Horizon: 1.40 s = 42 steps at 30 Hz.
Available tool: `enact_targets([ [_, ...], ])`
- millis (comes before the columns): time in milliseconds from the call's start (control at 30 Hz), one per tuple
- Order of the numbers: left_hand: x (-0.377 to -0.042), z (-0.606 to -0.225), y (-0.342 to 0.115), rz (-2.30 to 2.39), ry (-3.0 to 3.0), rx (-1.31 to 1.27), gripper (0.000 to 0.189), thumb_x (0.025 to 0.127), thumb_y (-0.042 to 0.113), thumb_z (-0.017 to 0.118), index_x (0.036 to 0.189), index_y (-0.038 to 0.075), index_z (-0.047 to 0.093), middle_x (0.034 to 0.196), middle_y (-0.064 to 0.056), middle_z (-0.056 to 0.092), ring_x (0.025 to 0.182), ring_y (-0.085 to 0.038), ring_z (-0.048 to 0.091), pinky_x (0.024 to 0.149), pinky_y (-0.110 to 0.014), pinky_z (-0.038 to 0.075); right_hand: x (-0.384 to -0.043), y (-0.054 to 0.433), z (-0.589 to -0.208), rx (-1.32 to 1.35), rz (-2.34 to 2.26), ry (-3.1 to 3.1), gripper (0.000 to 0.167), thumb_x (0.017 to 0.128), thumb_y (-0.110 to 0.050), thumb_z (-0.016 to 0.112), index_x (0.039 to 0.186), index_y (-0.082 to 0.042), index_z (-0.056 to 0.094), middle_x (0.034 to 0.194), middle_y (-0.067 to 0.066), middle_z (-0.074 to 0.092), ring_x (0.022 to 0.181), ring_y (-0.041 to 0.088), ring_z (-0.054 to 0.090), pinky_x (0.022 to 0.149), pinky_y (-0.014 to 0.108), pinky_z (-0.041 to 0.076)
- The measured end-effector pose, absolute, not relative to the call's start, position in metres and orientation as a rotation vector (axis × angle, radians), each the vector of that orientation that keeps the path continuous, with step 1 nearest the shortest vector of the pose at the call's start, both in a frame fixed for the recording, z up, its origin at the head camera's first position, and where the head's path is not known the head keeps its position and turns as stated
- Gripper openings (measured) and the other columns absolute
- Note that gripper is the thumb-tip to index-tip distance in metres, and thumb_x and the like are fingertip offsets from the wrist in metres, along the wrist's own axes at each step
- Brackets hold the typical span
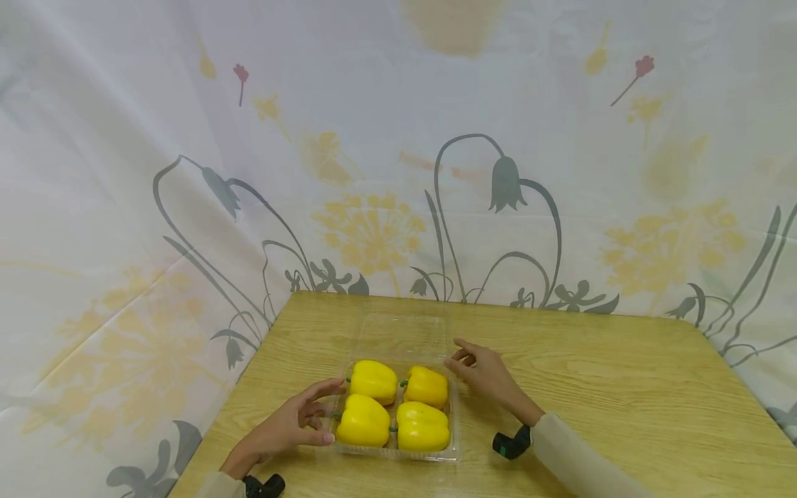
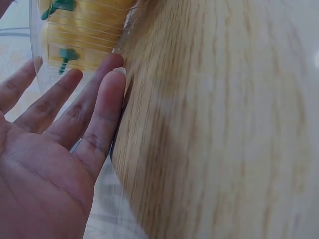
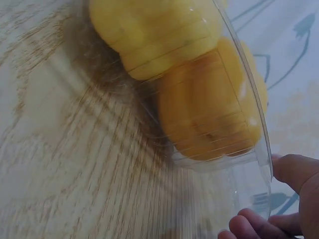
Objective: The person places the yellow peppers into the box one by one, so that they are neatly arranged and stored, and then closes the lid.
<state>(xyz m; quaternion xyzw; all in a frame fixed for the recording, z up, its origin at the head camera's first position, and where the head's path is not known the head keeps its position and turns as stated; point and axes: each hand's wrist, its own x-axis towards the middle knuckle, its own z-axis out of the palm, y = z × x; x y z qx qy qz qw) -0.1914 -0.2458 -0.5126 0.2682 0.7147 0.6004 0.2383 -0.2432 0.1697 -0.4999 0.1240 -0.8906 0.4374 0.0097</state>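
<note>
A clear plastic clamshell box [image 1: 453,443] sits on the table, its transparent lid [image 1: 405,335] folded back flat behind it. Inside lie several yellow bell peppers [image 1: 423,427] with green stems, in two rows. My left hand [image 1: 289,423] is at the box's left side, fingers loosely extended; in the left wrist view the fingertips [image 2: 112,82] come close to the clear wall, and contact is uncertain. By the right rear corner, near the hinge, is my right hand [image 1: 488,379]. Its thumb [image 3: 294,169] meets the box's rim in the right wrist view, the other fingers apart from it below.
A wood-grain table [image 1: 598,394] extends to the right of the box. Behind and to the left hangs a pale cloth [image 1: 386,90] printed with grey and yellow flowers. Black devices [image 1: 512,443] are worn at both wrists.
</note>
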Motion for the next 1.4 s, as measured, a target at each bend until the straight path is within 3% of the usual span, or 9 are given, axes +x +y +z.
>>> enact_targets([
  [300, -0.192, -0.510, -0.245, 1.643, 1.955, 0.726, 0.080, 0.098, 0.007, 0.069, 0.164, 0.012, 0.025, 0.166, -0.023, 0.021, 0.134, -0.022, 0.052, 0.092, -0.035, 0.053, -0.252, 0.172, -0.506, 0.261, 1.655, -2.774, 0.068, 0.099, -0.037, 0.071, 0.150, 0.002, 0.049, 0.113, 0.008, 0.071, 0.083, 0.016, 0.069, 0.073, 0.033, 0.059],
  [600, -0.192, -0.509, -0.244, 1.637, 1.965, 0.699, 0.081, 0.097, 0.008, 0.071, 0.164, 0.015, 0.026, 0.167, -0.020, 0.021, 0.136, -0.027, 0.050, 0.093, -0.036, 0.053, -0.252, 0.175, -0.501, 0.294, 1.874, -2.626, 0.060, 0.096, -0.023, 0.076, 0.146, 0.001, 0.051, 0.116, 0.014, 0.067, 0.094, 0.023, 0.066, 0.078, 0.037, 0.060],
  [900, -0.192, -0.508, -0.244, 1.630, 1.975, 0.651, 0.080, 0.097, 0.008, 0.071, 0.164, 0.020, 0.028, 0.167, -0.015, 0.023, 0.136, -0.027, 0.049, 0.094, -0.037, 0.052, -0.248, 0.173, -0.496, 0.391, 1.954, -2.497, 0.048, 0.096, -0.012, 0.075, 0.135, 0.002, 0.051, 0.117, 0.020, 0.066, 0.096, 0.029, 0.065, 0.085, 0.042, 0.060],
  [1400, -0.192, -0.508, -0.242, 1.629, 2.013, 0.664, 0.080, 0.096, 0.009, 0.073, 0.163, 0.012, 0.029, 0.166, -0.021, 0.024, 0.131, -0.031, 0.053, 0.090, -0.036, 0.054, -0.241, 0.178, -0.493, 0.544, 1.928, -2.488, 0.022, 0.100, -0.010, 0.069, 0.118, -0.005, 0.057, 0.119, 0.020, 0.068, 0.094, 0.031, 0.071, 0.081, 0.050, 0.059],
])
